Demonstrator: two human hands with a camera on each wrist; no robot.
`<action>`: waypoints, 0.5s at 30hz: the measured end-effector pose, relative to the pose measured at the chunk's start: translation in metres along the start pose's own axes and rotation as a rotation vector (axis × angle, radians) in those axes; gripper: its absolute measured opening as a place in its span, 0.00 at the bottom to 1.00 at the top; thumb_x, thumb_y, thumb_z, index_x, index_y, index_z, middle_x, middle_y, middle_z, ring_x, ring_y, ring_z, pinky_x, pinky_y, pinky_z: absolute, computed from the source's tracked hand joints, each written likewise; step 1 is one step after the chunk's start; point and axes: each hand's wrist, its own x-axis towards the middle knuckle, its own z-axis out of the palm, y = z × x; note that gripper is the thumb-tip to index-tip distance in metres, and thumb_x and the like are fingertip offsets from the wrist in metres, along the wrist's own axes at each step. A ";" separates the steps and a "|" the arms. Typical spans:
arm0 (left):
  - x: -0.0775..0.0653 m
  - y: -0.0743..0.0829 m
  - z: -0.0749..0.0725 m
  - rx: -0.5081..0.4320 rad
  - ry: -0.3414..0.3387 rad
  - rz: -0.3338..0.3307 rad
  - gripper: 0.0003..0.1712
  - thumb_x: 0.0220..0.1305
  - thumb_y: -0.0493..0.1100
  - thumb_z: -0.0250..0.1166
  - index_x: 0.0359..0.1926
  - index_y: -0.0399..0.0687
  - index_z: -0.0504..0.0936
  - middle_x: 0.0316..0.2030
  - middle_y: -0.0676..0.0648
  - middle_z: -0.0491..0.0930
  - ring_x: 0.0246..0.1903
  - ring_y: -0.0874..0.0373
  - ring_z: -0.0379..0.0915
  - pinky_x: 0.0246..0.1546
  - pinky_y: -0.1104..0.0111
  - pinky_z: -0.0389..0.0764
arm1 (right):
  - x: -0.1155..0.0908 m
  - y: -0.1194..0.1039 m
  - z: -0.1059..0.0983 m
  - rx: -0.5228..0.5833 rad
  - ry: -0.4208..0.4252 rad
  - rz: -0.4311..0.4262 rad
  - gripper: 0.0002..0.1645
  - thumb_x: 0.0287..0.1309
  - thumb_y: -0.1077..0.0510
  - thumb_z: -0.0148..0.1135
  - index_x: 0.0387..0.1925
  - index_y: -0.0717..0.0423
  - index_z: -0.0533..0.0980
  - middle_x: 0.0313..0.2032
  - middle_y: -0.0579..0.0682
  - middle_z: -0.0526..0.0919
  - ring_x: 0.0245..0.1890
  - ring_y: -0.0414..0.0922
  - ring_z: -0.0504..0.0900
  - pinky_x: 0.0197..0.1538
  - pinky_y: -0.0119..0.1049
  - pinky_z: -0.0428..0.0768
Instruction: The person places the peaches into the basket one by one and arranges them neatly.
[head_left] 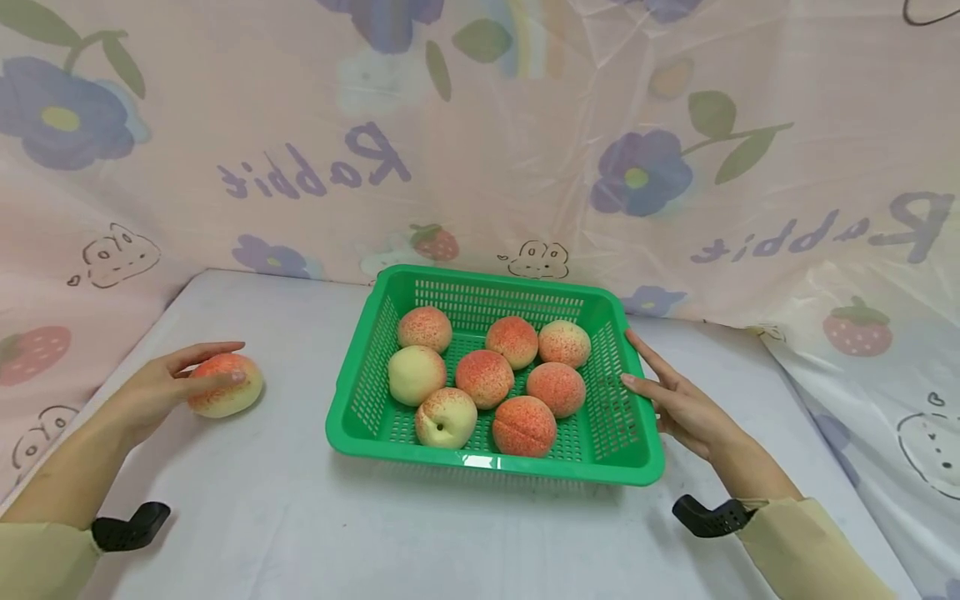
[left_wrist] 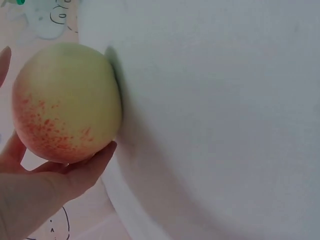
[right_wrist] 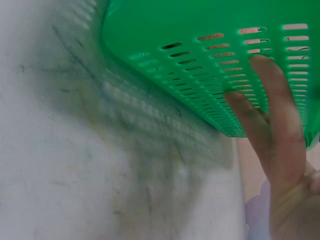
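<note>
On the left part of the table my left hand (head_left: 153, 390) grips a yellow-and-red peach (head_left: 238, 392), thumb and fingers on opposite sides of it. Low in the left wrist view, fingertips (left_wrist: 102, 156) curl against the same peach, right at the tabletop. My right hand (head_left: 686, 408) holds the right rim of a green plastic basket (head_left: 570, 471), with the thumb over the rim. Two fingers (right_wrist: 282, 107) press on its slotted outer wall in the right wrist view. Inside the basket lie several peaches (head_left: 483, 379), some red, some pale yellow.
A white cloth covers the table (head_left: 262, 508). Behind it hangs a patterned curtain (head_left: 495, 150) with flowers and rabbits, also coming down along both sides. The basket stands mid-table, close to this curtain.
</note>
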 end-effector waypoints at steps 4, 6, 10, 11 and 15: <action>0.000 -0.006 0.000 0.027 -0.005 0.022 0.32 0.65 0.47 0.63 0.69 0.62 0.66 0.48 0.75 0.67 0.47 0.77 0.60 0.40 0.76 0.64 | 0.000 0.000 0.000 0.004 -0.003 0.001 0.44 0.72 0.55 0.48 0.74 0.24 0.35 0.53 0.42 0.76 0.38 0.45 0.86 0.40 0.47 0.84; 0.000 -0.008 0.001 0.024 -0.006 0.025 0.33 0.65 0.46 0.64 0.69 0.61 0.65 0.48 0.73 0.67 0.45 0.75 0.60 0.36 0.74 0.67 | 0.000 0.000 0.000 0.009 -0.003 0.001 0.44 0.72 0.55 0.48 0.74 0.24 0.35 0.53 0.42 0.76 0.38 0.45 0.86 0.40 0.46 0.85; 0.000 -0.009 0.002 0.000 -0.005 0.024 0.31 0.65 0.45 0.64 0.67 0.64 0.67 0.46 0.72 0.68 0.42 0.71 0.62 0.32 0.70 0.71 | 0.000 0.000 0.000 0.013 -0.001 0.000 0.44 0.72 0.56 0.48 0.74 0.24 0.35 0.53 0.43 0.76 0.37 0.44 0.86 0.39 0.45 0.85; 0.000 -0.010 0.002 -0.003 -0.003 0.024 0.31 0.65 0.44 0.64 0.67 0.65 0.67 0.46 0.72 0.69 0.42 0.71 0.61 0.31 0.70 0.71 | 0.000 0.000 0.000 0.013 0.000 0.000 0.44 0.72 0.56 0.48 0.74 0.24 0.35 0.53 0.43 0.76 0.38 0.44 0.86 0.39 0.46 0.85; 0.000 -0.011 0.003 -0.009 0.013 0.021 0.27 0.65 0.44 0.64 0.63 0.69 0.70 0.44 0.73 0.69 0.42 0.71 0.61 0.31 0.71 0.70 | 0.000 0.000 0.000 0.008 0.002 0.002 0.45 0.72 0.56 0.48 0.74 0.26 0.34 0.53 0.42 0.76 0.38 0.45 0.86 0.39 0.46 0.85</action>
